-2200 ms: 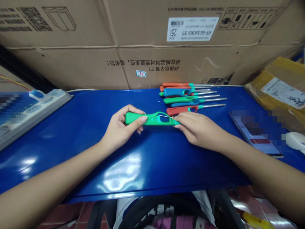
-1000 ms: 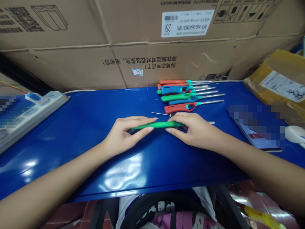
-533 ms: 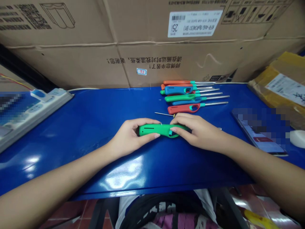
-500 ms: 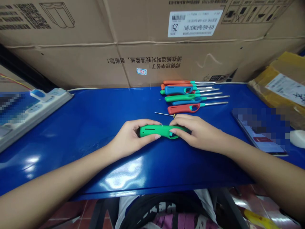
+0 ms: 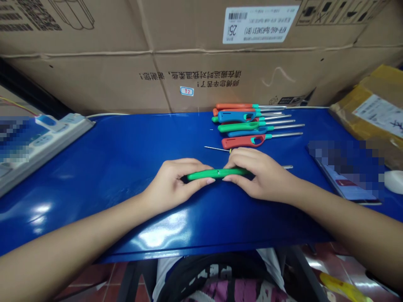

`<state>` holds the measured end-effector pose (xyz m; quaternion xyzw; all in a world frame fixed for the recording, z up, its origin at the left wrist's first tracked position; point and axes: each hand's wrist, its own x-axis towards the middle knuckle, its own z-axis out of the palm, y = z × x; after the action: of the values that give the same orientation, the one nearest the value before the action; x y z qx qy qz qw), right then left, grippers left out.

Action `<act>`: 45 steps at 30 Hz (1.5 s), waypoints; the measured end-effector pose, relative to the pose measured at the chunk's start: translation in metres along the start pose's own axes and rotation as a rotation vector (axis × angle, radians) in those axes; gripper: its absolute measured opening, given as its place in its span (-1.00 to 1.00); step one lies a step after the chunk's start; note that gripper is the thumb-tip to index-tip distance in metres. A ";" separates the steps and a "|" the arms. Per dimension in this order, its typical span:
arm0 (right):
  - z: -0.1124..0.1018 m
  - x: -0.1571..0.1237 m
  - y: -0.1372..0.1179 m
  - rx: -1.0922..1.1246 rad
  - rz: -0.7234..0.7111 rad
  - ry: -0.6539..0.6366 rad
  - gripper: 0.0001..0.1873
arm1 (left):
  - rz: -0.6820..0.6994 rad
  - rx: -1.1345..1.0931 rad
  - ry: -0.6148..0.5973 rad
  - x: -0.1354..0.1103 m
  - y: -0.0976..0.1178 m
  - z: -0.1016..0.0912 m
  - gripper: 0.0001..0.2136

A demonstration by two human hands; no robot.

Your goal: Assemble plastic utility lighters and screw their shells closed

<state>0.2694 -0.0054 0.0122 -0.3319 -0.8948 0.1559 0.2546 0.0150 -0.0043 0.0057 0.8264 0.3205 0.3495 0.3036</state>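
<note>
A green long-nosed lighter [image 5: 204, 174] lies crosswise between my hands, its narrow edge facing up. My left hand [image 5: 179, 178] pinches the handle's left end between thumb and fingers. On the other end, my right hand [image 5: 255, 172] is closed and covers the trigger part. The lighter's metal tip [image 5: 287, 167] shows past my right hand. Just beyond my right fingers is a thin screwdriver [image 5: 217, 148] with a yellow end, lying on the blue table [image 5: 126, 142]. Behind it lie several lighters, a red lighter [image 5: 242, 141] nearest.
A large cardboard box [image 5: 110, 79] walls off the back. At the left is a white power strip [image 5: 47, 140]. A phone [image 5: 346, 176] lies at the right, near a taped yellow-brown box [image 5: 371, 113] and a white rounded object [image 5: 393, 181].
The green lighter has been rolled from its broad side, with slot and trigger opening showing, onto its narrow edge. Its metal tip now shows beyond my right hand.
</note>
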 end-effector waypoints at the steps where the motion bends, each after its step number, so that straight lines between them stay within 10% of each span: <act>1: 0.000 0.000 -0.001 -0.018 -0.019 0.003 -0.89 | 0.037 0.012 0.002 -0.001 0.000 0.000 -0.83; 19: 0.008 -0.002 -0.003 -0.140 -0.136 0.083 -0.81 | 0.418 0.171 0.006 -0.004 -0.004 0.006 -0.67; 30: -0.002 0.000 0.010 -0.176 -0.062 0.066 -0.87 | 0.178 0.294 0.067 0.000 -0.008 -0.009 -0.80; 40: -0.006 0.000 0.007 -0.168 -0.035 0.048 -0.78 | 0.286 0.381 0.032 -0.002 -0.011 -0.011 -0.80; 45: -0.020 0.002 0.015 -0.284 0.204 0.035 -0.74 | 0.191 0.325 -0.033 0.000 -0.011 -0.010 -0.81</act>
<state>0.2875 0.0088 0.0228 -0.4563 -0.8649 0.0470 0.2036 0.0040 0.0053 0.0041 0.8969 0.2877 0.3067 0.1367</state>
